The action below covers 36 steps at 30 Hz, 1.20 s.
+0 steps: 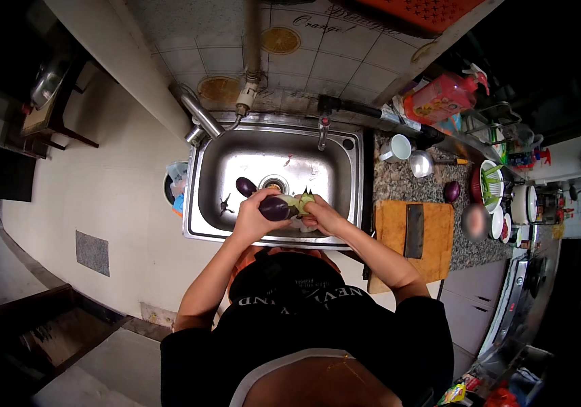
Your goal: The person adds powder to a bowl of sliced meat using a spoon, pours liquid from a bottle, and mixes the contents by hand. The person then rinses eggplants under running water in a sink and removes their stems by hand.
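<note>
Over the near side of the steel sink (207, 163), my left hand (252, 216) is wrapped round a dark purple eggplant (276, 208). My right hand (323, 216) closes on the green stem cap (306, 201) at the eggplant's right end. Pale flesh shows between the purple skin and the cap. A second eggplant (245, 186) lies in the basin just beyond my left hand, beside the drain (275, 185). Further left in the basin rests a dark, spiky scrap (225, 204).
A faucet (202, 115) stands at the sink's far left corner, a small tap (323, 132) at the far right. To the right, a cleaver (414, 230) lies on a wooden cutting board (434, 254). Beyond it are a cup (396, 148), a ladle (421, 163) and a round purple vegetable (452, 191).
</note>
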### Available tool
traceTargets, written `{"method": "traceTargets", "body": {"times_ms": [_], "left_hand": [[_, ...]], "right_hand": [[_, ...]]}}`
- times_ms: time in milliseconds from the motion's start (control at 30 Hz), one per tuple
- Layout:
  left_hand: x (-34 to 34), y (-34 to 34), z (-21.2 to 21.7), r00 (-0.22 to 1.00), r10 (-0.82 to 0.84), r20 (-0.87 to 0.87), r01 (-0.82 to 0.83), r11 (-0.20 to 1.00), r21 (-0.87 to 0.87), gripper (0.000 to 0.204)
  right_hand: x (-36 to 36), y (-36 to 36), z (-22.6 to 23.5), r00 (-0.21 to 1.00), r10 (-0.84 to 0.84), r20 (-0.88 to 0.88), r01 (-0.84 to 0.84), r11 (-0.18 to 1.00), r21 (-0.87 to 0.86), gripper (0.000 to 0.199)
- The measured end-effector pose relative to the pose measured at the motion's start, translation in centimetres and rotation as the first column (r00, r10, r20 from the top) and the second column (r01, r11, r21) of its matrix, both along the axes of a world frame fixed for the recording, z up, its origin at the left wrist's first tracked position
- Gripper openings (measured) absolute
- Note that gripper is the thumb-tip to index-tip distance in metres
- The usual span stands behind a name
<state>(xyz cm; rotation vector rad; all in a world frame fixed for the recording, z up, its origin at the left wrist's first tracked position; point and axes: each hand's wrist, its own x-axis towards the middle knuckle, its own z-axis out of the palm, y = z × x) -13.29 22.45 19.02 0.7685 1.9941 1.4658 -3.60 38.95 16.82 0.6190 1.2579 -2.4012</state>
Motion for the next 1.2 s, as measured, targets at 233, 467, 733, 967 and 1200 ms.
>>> {"method": "traceTargets", "body": {"times_ms": [233, 467, 733, 967, 1200], "left_hand": [[-0.2, 0.5, 0.8, 0.972, 0.045, -0.231, -0.048, 0.999, -0.01, 0.051], [0.6, 1.2, -0.6, 0.882, 0.08, -0.465, -0.106, 0.994, -0.029, 0.052], [0.0, 1.2, -0.4, 0.953, 0.037, -0.3, -0.061, 0.996, -0.069, 0.052], [-1.1, 1.0, -1.1, 0.996, 0.025, -0.082, -0.027, 0.999, -0.021, 0.052], [-2.5, 0.9, -1.9, 0.993, -0.114, 0.04, 0.114, 0.993, -0.007, 0.05]], "right_hand": [[-2.0, 1.2, 3.1, 0.976, 0.213, -0.04, -0.181, 0.903, 0.39, 0.021], [-2.2, 1.2, 1.5, 0.971, 0.227, -0.076, -0.152, 0.832, 0.534, 0.026], [-3.2, 0.3, 3.4, 0.939, 0.344, -0.012, -0.167, 0.485, 0.858, 0.03], [-3.3, 1.1, 3.0, 0.947, 0.304, -0.105, -0.123, 0.644, 0.755, 0.034], [-3.7, 0.6, 2.6, 0.943, 0.327, -0.067, -0.103, 0.474, 0.874, 0.023]]}}
